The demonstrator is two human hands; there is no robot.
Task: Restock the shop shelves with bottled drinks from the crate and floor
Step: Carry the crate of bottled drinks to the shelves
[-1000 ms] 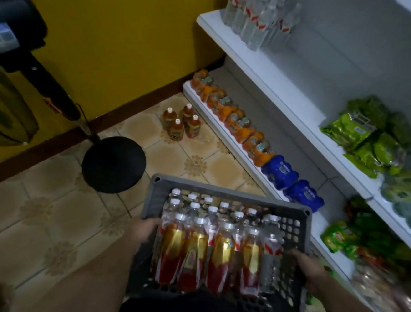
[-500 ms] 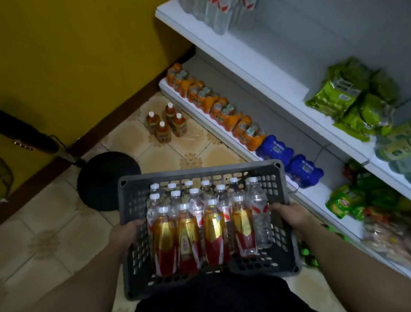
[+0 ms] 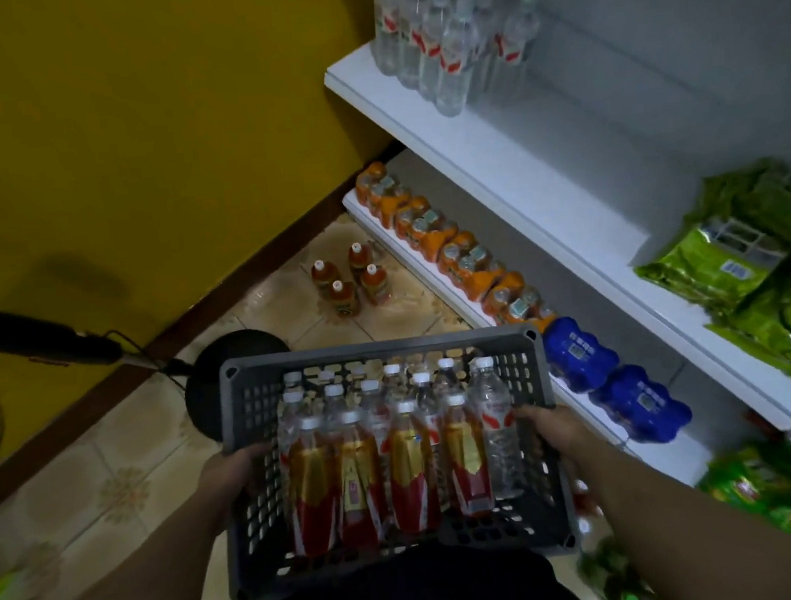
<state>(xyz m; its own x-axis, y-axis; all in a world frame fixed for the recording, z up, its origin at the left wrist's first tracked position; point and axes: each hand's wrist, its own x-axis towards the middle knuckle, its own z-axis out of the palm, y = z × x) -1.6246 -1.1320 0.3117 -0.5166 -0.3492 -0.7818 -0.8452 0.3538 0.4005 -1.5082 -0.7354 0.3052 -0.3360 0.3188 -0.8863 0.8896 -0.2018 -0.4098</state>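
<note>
So the left hand (image 3: 233, 467) and right hand (image 3: 546, 430) grip the crate (image 3: 379, 349) sides, by the holes I think. Tip it and bottles (image 3: 408, 471) spill; floor bottles (image 3: 351, 279) at 12 o'clock, trip risk.

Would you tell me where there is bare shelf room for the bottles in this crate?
The upper shelf is bare between the water bottles and the green packets. The lower shelf is crowded with orange packs and blue packs.
</note>
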